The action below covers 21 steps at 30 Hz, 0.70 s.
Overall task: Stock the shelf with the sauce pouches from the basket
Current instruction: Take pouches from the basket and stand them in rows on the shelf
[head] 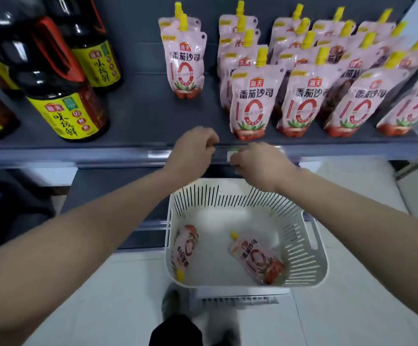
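A: What lies nearest the head camera?

B: At the bottom edge, a dark shape (175, 330), blurred, probably the person's leg or foot; I can't tell which. Both bare forearms stretch forward from the lower corners over a pale tiled floor (352, 308).

A: And the basket?

B: A white slotted basket (310, 250) sits low, just beyond that dark shape. Two sauce pouches lie flat in it: the left pouch (184, 248) against the left wall with its yellow cap toward the camera, the right pouch (257, 258) near the right wall, tilted, its cap pointing away.

A: The hands?

B: Both are above the basket's far rim, at the front lip of the shelf (140, 121). The left hand (193, 153) is curled, knuckles up, fingers bent at the lip. The right hand (260, 163) is just beside it, also curled with fingers toward the price strip (230, 156). Neither visibly holds a pouch. Whether either is pinching something at the edge, I cannot tell; the spot is blurred.

A: What's on the shelf?

B: On the right, upright rows of stocked pouches (251, 101), pink-white with yellow caps, several deep. To their left, well apart, a short row of pouches (185, 63) toward the back, with bare shelf in front. Far left, dark sauce bottles (60, 96) with yellow labels.
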Tool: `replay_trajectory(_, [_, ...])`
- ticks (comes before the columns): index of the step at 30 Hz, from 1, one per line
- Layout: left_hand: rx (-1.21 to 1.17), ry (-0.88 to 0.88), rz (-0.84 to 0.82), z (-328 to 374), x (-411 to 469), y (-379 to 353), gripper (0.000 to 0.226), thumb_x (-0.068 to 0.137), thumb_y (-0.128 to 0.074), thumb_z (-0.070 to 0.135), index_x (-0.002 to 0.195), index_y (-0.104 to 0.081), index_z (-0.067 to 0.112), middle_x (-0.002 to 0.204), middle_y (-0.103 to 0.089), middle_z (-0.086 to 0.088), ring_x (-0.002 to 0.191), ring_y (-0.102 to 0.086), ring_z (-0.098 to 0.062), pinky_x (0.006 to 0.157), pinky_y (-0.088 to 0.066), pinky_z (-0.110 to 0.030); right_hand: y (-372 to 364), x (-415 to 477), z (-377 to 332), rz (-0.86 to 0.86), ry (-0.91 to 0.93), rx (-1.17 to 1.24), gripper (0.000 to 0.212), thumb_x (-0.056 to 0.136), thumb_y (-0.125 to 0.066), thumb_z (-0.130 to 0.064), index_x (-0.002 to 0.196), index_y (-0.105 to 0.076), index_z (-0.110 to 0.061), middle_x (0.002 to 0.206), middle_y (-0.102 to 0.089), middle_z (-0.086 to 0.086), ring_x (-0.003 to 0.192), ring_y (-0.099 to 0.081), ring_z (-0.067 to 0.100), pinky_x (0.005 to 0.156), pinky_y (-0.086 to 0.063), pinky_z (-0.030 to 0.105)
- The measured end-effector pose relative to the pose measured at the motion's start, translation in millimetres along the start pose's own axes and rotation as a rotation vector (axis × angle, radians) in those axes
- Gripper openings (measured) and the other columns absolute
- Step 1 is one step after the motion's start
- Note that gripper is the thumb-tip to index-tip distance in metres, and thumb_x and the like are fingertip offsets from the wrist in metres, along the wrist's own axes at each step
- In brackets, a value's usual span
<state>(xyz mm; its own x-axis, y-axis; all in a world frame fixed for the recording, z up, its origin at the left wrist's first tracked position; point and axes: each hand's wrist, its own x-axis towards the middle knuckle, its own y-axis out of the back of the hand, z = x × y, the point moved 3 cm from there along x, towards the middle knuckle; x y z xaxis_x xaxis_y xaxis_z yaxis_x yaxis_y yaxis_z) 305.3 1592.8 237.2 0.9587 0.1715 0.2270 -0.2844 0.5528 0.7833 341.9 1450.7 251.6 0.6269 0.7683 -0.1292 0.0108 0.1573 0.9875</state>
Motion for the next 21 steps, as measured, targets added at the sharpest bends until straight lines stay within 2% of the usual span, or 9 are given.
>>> replay_trajectory(2, [0.099,0.042,-0.191,-8.4,-28.2,-38.3,0.021,0.086,-0.054,0.011,0.106,-0.061,0.011,0.107,-0.058,-0.009,0.097,-0.056,-0.026,0.085,-0.044,-0.034,-42.8,-13.7,3.5,-0.147,-0.02,0.004,0.023,0.091,-0.049,-0.021,0.11,-0.061,-0.014,0.111,-0.065,0.011,0.102,-0.06,0.034,0.082,-0.052,0.038])
replay_trajectory(6, [0.293,0.244,-0.571,-42.5,-78.7,-98.6,0.033,0.086,-0.048,0.004,0.118,-0.055,0.004,0.119,-0.055,-0.014,0.113,-0.052,-0.029,0.087,-0.039,-0.03,-120.2,-30.7,10.4,-0.356,-0.066,0.072,0.031,0.092,-0.05,-0.023,0.121,-0.058,-0.015,0.124,-0.06,0.012,0.113,-0.057,0.032,0.09,-0.049,0.036])
replay_trajectory(8, [0.364,0.337,-0.69,-57.3,-99.0,-115.7,0.035,0.085,-0.052,0.004,0.12,-0.053,0.0,0.121,-0.058,-0.016,0.111,-0.055,-0.029,0.087,-0.043,-0.031,-154.9,-34.8,13.8,-0.443,-0.095,0.119,0.035,0.093,-0.051,-0.024,0.125,-0.055,-0.014,0.128,-0.058,0.011,0.117,-0.055,0.029,0.095,-0.048,0.035])
replay_trajectory(11, [0.495,0.414,-0.854,-72.7,-121.4,-135.4,0.041,0.086,-0.056,0.006,0.125,-0.049,-0.002,0.112,-0.064,-0.013,0.1,-0.062,-0.027,0.074,-0.048,-0.028,-203.5,-34.3,21.0,-0.563,-0.154,0.199,0.04,0.092,-0.052,-0.019,0.131,-0.051,-0.011,0.131,-0.056,0.011,0.119,-0.055,0.027,0.097,-0.048,0.035])
replay_trajectory(14, [0.593,0.486,-0.891,-83.8,-128.6,-154.4,0.029,0.089,-0.054,0.012,0.117,-0.056,0.004,0.114,-0.062,-0.007,0.103,-0.06,-0.024,0.081,-0.048,-0.029,-242.2,-31.5,27.7,-0.664,-0.238,0.271,0.04,0.09,-0.057,-0.023,0.125,-0.054,-0.005,0.128,-0.059,0.012,0.114,-0.058,0.026,0.088,-0.048,0.031])
replay_trajectory(17, [0.707,0.577,-0.88,-88.5,-127.2,-167.8,0.041,0.086,-0.06,0.016,0.124,-0.051,0.005,0.124,-0.056,-0.012,0.112,-0.055,-0.028,0.091,-0.047,-0.036,-275.9,-30.9,33.9,-0.679,-0.326,0.367,0.048,0.085,-0.064,-0.025,0.126,-0.054,-0.002,0.124,-0.06,0.012,0.108,-0.06,0.025,0.087,-0.051,0.031])
replay_trajectory(19, [0.753,0.626,-0.877,-90.4,-126.0,-174.3,0.054,0.084,-0.062,0.014,0.132,-0.042,0.0,0.134,-0.049,-0.018,0.12,-0.05,-0.032,0.095,-0.045,-0.039,-294.0,-32.0,34.5,-0.679,-0.369,0.413,0.047,0.083,-0.067,-0.028,0.121,-0.054,-0.002,0.109,-0.062,0.009,0.091,-0.058,0.022,0.074,-0.05,0.028])
replay_trajectory(21, [0.772,0.649,-0.865,-91.9,-126.4,-179.0,0.055,0.085,-0.061,0.013,0.133,-0.039,-0.003,0.136,-0.046,-0.02,0.123,-0.048,-0.034,0.095,-0.045,-0.039,-305.8,-31.3,33.5,-0.686,-0.407,0.447,0.045,0.081,-0.069,-0.027,0.116,-0.055,-0.002,0.104,-0.063,0.01,0.085,-0.055,0.021,0.069,-0.046,0.027])
